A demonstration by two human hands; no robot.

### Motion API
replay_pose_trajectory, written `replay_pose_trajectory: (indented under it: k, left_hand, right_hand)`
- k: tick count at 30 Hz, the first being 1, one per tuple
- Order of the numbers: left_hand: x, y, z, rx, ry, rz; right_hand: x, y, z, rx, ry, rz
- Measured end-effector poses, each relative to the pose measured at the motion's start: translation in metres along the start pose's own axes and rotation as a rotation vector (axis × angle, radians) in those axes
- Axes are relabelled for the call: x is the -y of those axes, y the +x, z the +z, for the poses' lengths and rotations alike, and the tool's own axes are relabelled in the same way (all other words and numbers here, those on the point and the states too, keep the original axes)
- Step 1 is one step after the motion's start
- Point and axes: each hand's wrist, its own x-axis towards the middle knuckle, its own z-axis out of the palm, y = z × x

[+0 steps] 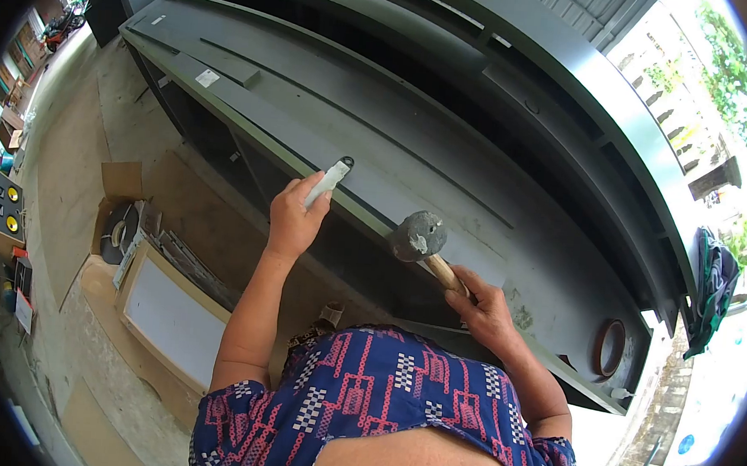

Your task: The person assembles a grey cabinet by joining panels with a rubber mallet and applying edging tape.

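My left hand [293,220] is closed around a short pale flat piece with a dark rounded tip [332,182], pointing up and away from me. It overlaps the near edge of a long grey metal cabinet [379,151] that lies in front of me. In my right hand [485,306] is a rubber mallet [421,236], gripped by its wooden handle. The mallet's dark head, scuffed with white marks, is over the cabinet's near rim, to the right of the pale piece. What kind of tool the pale piece is, I cannot tell.
A brown tape roll [610,348] lies inside the cabinet's right end. Another long metal unit [567,65] stands behind. On the left floor are an open cardboard box [122,183], a framed panel [173,310] and a speaker [7,212]. Dark cloth [712,287] hangs at right.
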Motion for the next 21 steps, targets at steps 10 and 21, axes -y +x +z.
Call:
replay_pose_trajectory:
  k: [10, 21]
  left_hand:
    - [0.005, 0.001, -0.002, -0.02, 0.042, 0.04]
    - [0.038, 0.032, -0.03, -0.133, 0.027, -0.026]
  right_hand:
    - [0.008, 0.005, 0.004, 0.008, -0.039, 0.036]
    - [0.005, 0.005, 0.004, -0.006, -0.034, 0.057]
